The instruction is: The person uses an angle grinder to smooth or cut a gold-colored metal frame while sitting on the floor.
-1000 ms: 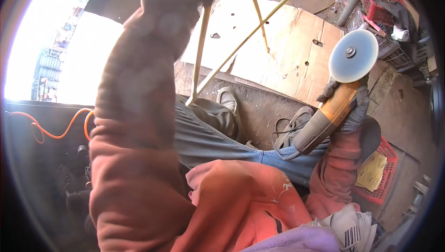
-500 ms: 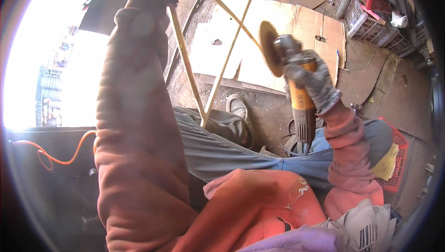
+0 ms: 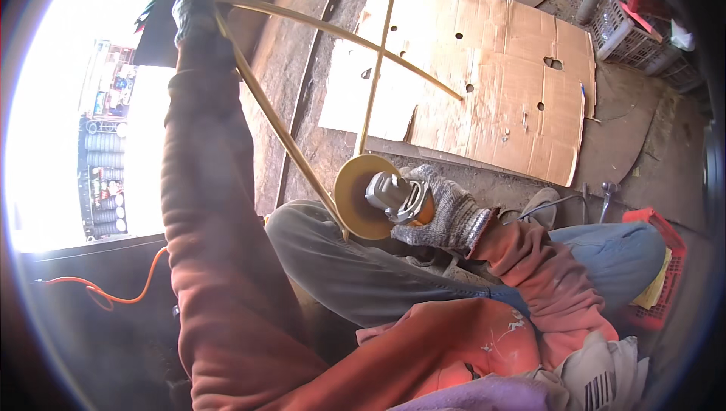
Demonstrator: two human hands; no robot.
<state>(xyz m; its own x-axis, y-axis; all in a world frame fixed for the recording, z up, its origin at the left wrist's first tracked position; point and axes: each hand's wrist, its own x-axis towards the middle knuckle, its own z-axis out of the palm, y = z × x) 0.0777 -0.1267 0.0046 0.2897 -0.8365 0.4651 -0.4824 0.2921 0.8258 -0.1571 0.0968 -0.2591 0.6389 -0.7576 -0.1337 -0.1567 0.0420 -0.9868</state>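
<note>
Brown, dirt-marked flooring and a flat tan cardboard sheet with punched holes (image 3: 491, 71) occupy the upper middle of the frame; an overexposed bright area fills the upper left. My right hand, in a grey knitted glove (image 3: 454, 216), is clenched around an angle grinder with a grey metal head and orange body (image 3: 392, 195), at the centre of the frame. Its round yellowish disc (image 3: 349, 218) faces upward toward the view.

I judge the governing relation to be disc to bar end. From my right grip, the disc lies to the left. At its left rim is the lower end of a long, thin, pale-yellow bar (image 3: 283, 135), whose long axis slants from upper left down to the centre. A second straight pale-yellow bar (image 3: 373, 86) runs down from the top of the frame to the disc's upper rim. My right hand is nearer to both lower ends.

A third slender yellowish bar (image 3: 333, 30) extends from my left hand, in a dark glove (image 3: 200, 6), rightward and down across the cardboard. The slanting bar also reaches that hand, at upper left. I cannot tell whether its fingers are closed on them.

Hidden: the disc covers where the lower ends converge, so a joint cannot be confirmed; contact between disc and bar is likewise unclear. My glove conceals most of the grinder body. Bar material is indeterminate.
</note>
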